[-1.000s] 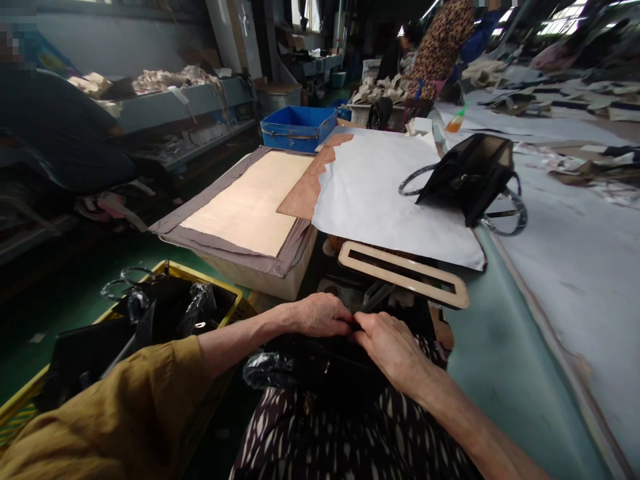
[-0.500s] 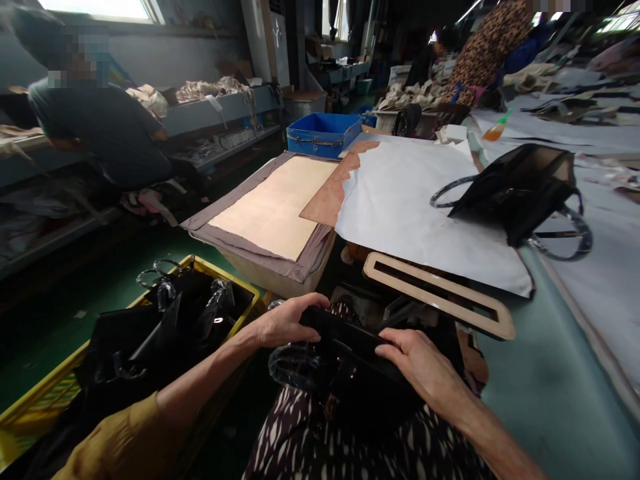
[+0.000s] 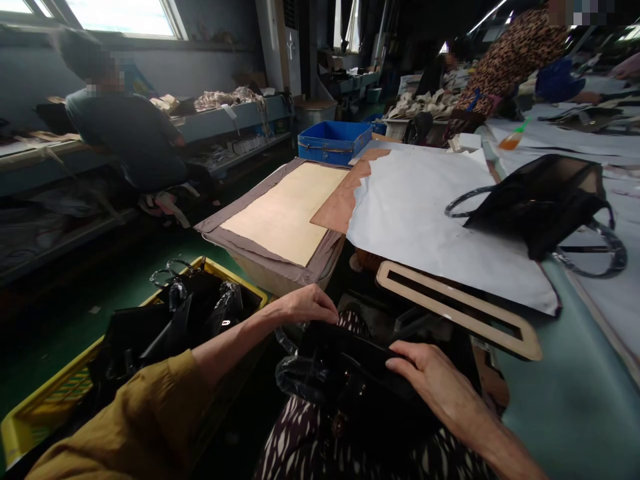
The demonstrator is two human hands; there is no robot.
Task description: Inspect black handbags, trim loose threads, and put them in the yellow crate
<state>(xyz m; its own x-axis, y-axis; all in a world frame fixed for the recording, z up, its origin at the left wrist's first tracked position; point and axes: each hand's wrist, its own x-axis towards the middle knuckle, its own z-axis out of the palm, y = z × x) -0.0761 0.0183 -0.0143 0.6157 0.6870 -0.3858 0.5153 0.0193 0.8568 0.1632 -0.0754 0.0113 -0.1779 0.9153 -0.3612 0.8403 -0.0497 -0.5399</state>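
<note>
A black handbag point(image 3: 350, 373) lies on my lap, partly wrapped in clear plastic film at its left end. My left hand point(image 3: 307, 305) curls over the bag's far left corner, fingers closed on its edge. My right hand point(image 3: 433, 380) rests on the bag's right side with fingers bent over its top edge. Just beyond the bag a flat wooden frame template point(image 3: 457, 309) with a long slot lies at the table's edge.
A yellow crate point(image 3: 45, 407) of black bags sits on the floor at my left. A second black handbag point(image 3: 543, 200) stands on white sheet material point(image 3: 425, 213) on the table. A cloth-covered box, a blue bin point(image 3: 333, 140) and other people at work lie farther back.
My hands have moved apart from the bag's middle to its two ends, and the bag has risen slightly. The view has tilted up and shifted left.
</note>
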